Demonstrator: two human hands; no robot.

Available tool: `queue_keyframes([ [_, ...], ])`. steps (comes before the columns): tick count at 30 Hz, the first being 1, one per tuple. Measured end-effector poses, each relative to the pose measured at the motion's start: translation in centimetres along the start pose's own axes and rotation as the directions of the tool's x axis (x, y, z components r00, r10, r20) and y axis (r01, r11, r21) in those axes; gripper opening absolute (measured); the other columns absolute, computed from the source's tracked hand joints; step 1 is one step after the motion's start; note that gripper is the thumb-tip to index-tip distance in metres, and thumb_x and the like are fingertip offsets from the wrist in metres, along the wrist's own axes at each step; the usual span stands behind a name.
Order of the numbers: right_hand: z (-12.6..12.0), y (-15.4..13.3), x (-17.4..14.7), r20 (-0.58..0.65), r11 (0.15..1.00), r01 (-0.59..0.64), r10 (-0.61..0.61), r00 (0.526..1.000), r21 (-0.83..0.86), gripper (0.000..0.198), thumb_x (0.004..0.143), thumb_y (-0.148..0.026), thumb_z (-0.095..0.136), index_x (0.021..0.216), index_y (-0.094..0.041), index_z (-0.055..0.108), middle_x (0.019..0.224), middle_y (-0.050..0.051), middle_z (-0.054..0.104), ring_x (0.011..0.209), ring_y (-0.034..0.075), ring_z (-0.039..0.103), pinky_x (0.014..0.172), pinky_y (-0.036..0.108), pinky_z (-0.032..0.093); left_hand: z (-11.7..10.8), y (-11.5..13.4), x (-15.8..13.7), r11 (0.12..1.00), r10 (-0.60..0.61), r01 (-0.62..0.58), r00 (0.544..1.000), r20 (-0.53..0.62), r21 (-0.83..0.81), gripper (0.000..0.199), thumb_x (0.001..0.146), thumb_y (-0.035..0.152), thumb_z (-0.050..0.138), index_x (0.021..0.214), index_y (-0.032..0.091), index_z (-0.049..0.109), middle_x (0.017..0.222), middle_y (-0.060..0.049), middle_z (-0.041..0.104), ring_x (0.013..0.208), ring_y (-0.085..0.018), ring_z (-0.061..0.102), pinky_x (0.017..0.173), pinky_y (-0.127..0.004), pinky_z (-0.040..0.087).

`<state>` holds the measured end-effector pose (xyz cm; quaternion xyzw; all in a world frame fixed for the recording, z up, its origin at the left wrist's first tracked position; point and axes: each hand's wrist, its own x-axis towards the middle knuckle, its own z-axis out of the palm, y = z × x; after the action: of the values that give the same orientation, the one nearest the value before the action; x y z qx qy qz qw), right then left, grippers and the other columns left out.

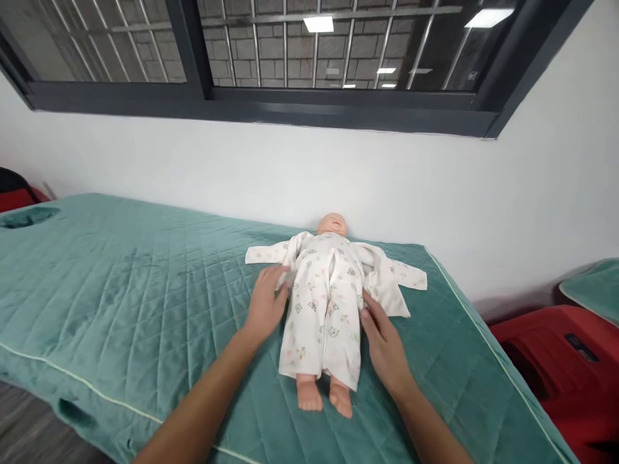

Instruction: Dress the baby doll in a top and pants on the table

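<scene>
A baby doll point(332, 224) lies on its back, head toward the wall and bare feet point(309, 394) toward me. It wears white printed trousers point(314, 322), pulled up high over its front, and a matching white shirt point(387, 283) that lies spread open with both sleeves stretched out sideways. My left hand point(268, 299) is at the left edge of the trousers near the waist, thumb and fingers apart. On the other side, my right hand point(387, 341) rests its outstretched fingertips against the trouser edge. Neither hand visibly grips the cloth.
A green quilted cover point(159, 290) spreads over the bed beneath the doll, with a hole point(29, 216) at its far left. Behind stands a white wall point(232, 167) under a dark-framed window point(338, 109). Red plastic objects point(565, 348) sit at the right.
</scene>
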<state>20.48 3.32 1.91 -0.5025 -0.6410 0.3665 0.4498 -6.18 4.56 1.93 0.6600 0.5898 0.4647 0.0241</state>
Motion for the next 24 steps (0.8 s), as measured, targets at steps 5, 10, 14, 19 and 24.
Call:
queue_keyframes([
  [5, -1.0, -0.4, -7.0, 0.186, 0.983, 0.130, -0.104, 0.977, -0.133, 0.047, 0.093, -0.038, 0.054, 0.139, -0.031, 0.050, 0.153, 0.005, 0.043, 0.142, 0.025, 0.040, 0.118, 0.048, 0.036, -2.2, 5.7, -7.1, 0.990, 0.092, -0.072, 0.981, 0.170, -0.118, 0.022, 0.094, 0.021, 0.047, 0.110, 0.025, 0.061, 0.119, -0.007, 0.065, 0.119, -0.022, 0.054, 0.106, -0.042, 0.044],
  [10, -0.6, -0.7, -9.3, 0.195, 0.930, 0.193, -0.136, 0.971, -0.312, 0.032, 0.088, -0.025, 0.055, 0.121, -0.026, 0.056, 0.121, 0.008, 0.060, 0.110, 0.025, 0.060, 0.092, 0.042, 0.053, -2.4, 9.6, -9.0, 0.990, 0.141, -0.135, 0.921, 0.363, -0.043, 0.031, 0.090, 0.019, 0.053, 0.120, 0.026, 0.058, 0.122, -0.006, 0.065, 0.128, -0.025, 0.046, 0.112, -0.047, 0.037],
  [14, 0.4, -1.0, -8.9, 0.168, 0.900, 0.176, -0.116, 0.979, -0.400, 0.016, 0.089, -0.023, 0.050, 0.103, -0.024, 0.057, 0.095, 0.006, 0.063, 0.089, 0.024, 0.061, 0.078, 0.039, 0.052, -1.8, 11.3, -8.7, 0.979, 0.114, -0.178, 0.878, 0.464, 0.096, 0.025, 0.088, 0.013, 0.052, 0.108, 0.026, 0.060, 0.109, -0.004, 0.068, 0.115, -0.026, 0.054, 0.112, -0.053, 0.034],
  [19, 0.6, -1.1, -8.1, 0.181, 0.924, 0.150, -0.090, 0.979, -0.350, 0.014, 0.091, -0.021, 0.044, 0.098, -0.022, 0.056, 0.087, 0.004, 0.063, 0.082, 0.022, 0.061, 0.075, 0.036, 0.049, -1.1, 12.0, -8.1, 0.949, 0.116, -0.235, 0.882, 0.457, 0.212, 0.020, 0.092, 0.013, 0.044, 0.097, 0.022, 0.061, 0.100, -0.006, 0.068, 0.107, -0.027, 0.056, 0.109, -0.056, 0.034],
  [24, -0.7, -3.0, -7.4, 0.241, 0.953, 0.239, -0.191, 0.951, -0.188, 0.019, 0.096, -0.028, 0.042, 0.087, -0.022, 0.058, 0.081, 0.002, 0.060, 0.076, 0.018, 0.058, 0.072, 0.031, 0.047, -1.4, 11.9, -7.6, 0.972, 0.130, -0.201, 0.892, 0.433, 0.122, 0.019, 0.088, 0.012, 0.048, 0.091, 0.023, 0.062, 0.091, -0.005, 0.069, 0.098, -0.024, 0.060, 0.110, -0.055, 0.034],
])
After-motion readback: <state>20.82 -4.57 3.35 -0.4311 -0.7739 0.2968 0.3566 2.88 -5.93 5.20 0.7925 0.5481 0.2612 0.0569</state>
